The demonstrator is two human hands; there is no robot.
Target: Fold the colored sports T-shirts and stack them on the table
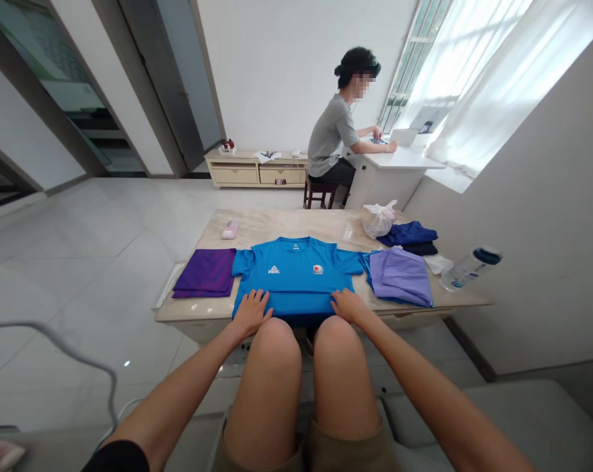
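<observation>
A blue short-sleeved T-shirt (296, 272) lies front up on the table, its neckline away from me. It has a white logo on one side of the chest and a round badge with a red star on the other. A crosswise crease or fold edge runs across its lower part. My left hand (253, 311) rests on the lower left of the shirt, fingers spread. At the lower right edge, my right hand (346, 305) lies on the cloth with its fingers stretched inward. A folded purple garment (205, 273) touches the left sleeve; folded lavender cloth (399, 274) lies on the right.
The table (237, 219) also bears a small pink packet (230, 229), a white plastic bag (379, 218), dark blue clothes (408, 233) and a clear bottle (471, 269) with a dark cap. Beyond it, a person (332, 131) sits at a white desk (399, 157) by the window.
</observation>
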